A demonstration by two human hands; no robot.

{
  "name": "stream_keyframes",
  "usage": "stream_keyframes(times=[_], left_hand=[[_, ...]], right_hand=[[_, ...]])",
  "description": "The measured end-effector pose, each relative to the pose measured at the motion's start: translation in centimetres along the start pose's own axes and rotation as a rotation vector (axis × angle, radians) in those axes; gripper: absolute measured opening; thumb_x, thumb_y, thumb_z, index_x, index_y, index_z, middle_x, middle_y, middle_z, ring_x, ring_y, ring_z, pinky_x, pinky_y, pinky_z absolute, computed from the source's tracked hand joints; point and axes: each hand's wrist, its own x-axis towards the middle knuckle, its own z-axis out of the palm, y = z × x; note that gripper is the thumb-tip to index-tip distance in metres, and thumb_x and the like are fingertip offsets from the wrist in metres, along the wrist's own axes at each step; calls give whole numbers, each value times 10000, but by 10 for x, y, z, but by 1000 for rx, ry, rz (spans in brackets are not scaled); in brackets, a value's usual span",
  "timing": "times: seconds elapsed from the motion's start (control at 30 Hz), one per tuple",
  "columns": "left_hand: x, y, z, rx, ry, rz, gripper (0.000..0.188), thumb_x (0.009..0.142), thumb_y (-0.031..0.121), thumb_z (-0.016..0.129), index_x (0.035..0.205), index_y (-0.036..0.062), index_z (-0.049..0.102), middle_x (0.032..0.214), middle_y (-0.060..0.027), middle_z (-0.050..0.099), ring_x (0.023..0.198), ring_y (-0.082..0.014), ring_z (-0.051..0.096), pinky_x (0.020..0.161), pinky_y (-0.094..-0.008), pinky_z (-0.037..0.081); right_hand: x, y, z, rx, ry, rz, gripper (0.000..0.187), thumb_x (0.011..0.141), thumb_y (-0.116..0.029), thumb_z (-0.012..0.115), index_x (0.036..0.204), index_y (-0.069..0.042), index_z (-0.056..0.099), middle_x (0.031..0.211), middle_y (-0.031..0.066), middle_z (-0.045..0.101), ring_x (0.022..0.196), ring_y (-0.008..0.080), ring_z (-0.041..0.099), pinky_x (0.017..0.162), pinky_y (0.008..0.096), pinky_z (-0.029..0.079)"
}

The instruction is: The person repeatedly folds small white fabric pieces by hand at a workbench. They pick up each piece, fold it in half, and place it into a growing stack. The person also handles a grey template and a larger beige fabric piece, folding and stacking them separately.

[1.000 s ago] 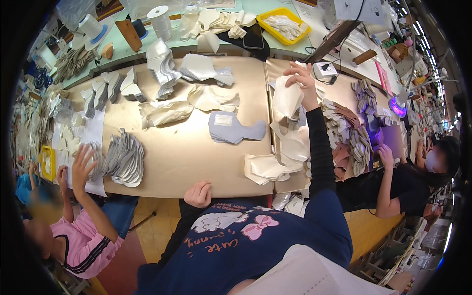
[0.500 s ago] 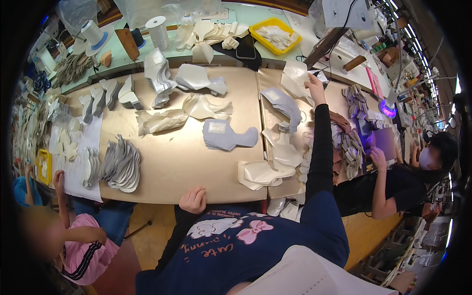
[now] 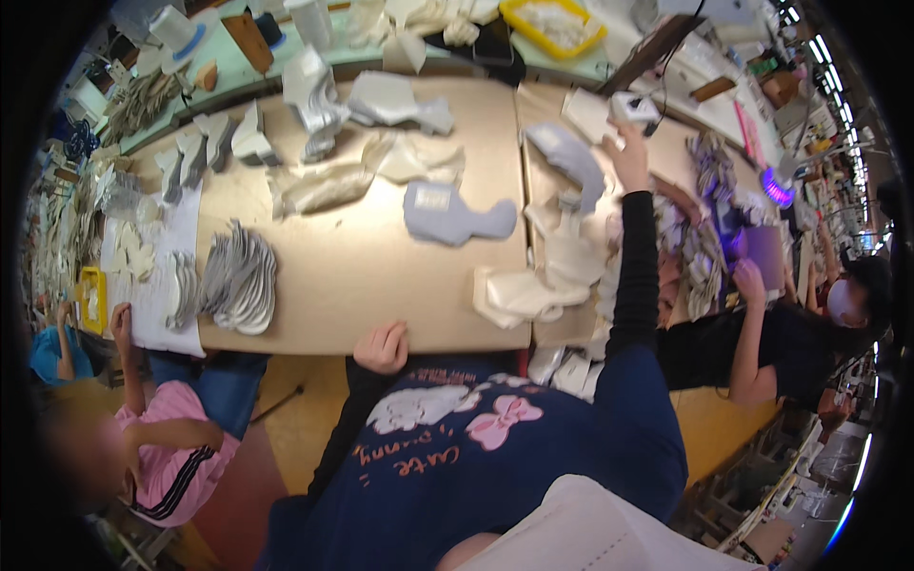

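My right hand [image 3: 628, 162] reaches over the far right of the table, fingers stretched and slightly blurred. Its fingertips are at a small white box [image 3: 635, 111] with a dark cable, beside a flat cream piece [image 3: 586, 116]; contact with the box is hard to make out. My left hand [image 3: 383, 347] rests curled on the near table edge, with nothing visible in it. Ahead of it lies a stack of grey cut pieces [image 3: 457, 216] with a pale label on top. Another grey curved stack [image 3: 568, 164] and glossy cream pieces [image 3: 524, 297] lie below my right hand.
Fanned grey pieces [image 3: 238, 278] and more stacks [image 3: 314, 100] cover the table's left and far side. A yellow tray [image 3: 554, 29] and thread cones [image 3: 173, 29] stand on the green bench behind. Co-workers sit on both sides; a purple lamp [image 3: 777, 188] glows at right.
The view has tilted, so the table appears higher. My right hand has left the cream piece and moved to the white box. My left hand stays curled at the table edge.
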Motion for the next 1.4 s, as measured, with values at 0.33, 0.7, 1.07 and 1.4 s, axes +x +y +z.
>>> stream_keyframes(times=[0.33,0.7,1.07,1.4], left_hand=[[59,24,7,-512,-315,-480,320,876,188,689,1156,41,637,948,-86,659,856,-252,603,781,-353,492],[93,55,58,-990,-518,-794,422,895,73,664,1292,-21,556,891,-101,670,723,-144,655,691,-250,532],[61,52,66,-1208,-260,-958,281,915,57,643,1170,-59,635,939,-97,694,798,-133,679,729,-261,564],[83,65,65,-1053,-410,-942,238,913,154,689,1075,-14,640,888,-66,682,753,-92,639,649,-227,515]], right_hand=[[-172,-154,-33,326,-651,-16,368,884,-94,667,1243,-28,615,1159,126,651,1090,263,617,959,344,471],[-234,-167,22,73,-336,97,235,791,-38,698,1012,-21,616,1056,134,568,1001,312,555,874,388,454],[-212,-211,18,374,-393,149,151,911,-64,622,1056,-28,640,950,168,697,889,320,695,737,362,520],[-227,-202,35,315,-345,240,172,916,-68,606,1078,-30,648,942,208,685,871,368,672,754,377,520]])
